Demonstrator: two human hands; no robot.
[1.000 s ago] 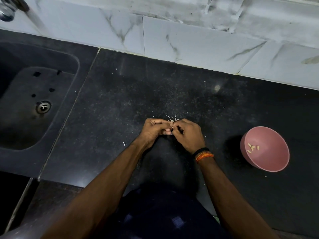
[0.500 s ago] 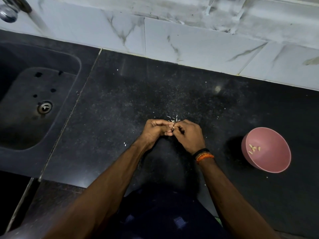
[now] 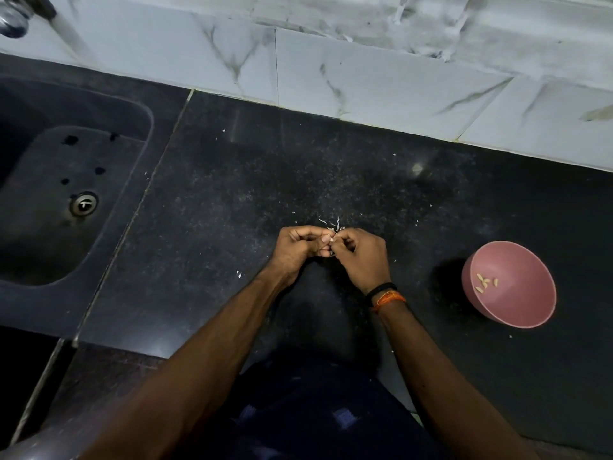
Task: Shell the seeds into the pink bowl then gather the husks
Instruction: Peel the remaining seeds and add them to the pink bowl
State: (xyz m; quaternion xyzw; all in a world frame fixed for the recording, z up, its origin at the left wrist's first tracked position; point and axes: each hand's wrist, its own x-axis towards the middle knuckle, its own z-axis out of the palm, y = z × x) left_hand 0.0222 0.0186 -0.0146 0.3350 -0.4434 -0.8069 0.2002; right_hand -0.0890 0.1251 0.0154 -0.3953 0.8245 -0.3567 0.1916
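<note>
My left hand [image 3: 300, 249] and my right hand [image 3: 360, 255] meet fingertip to fingertip over the middle of the black counter [image 3: 232, 210]. Both have curled fingers pinching a small pale seed [image 3: 330, 230] between them; most of it is hidden by the fingers. A small heap of thin white husks [image 3: 333, 223] lies on the counter just beyond my fingers. The pink bowl [image 3: 530, 313] stands to the right, apart from my hands, with several shelled seeds [image 3: 486, 282] inside it.
A dark sink [image 3: 49, 200] with a metal drain [image 3: 83, 203] fills the left side. A tap [image 3: 16, 14] shows at the top left. White marbled wall tiles [image 3: 365, 78] run along the back. Stray husk bits [image 3: 238, 274] dot the counter.
Both hands stay together at the same spot, with only small finger movements on the seed. The bowl has not moved.
</note>
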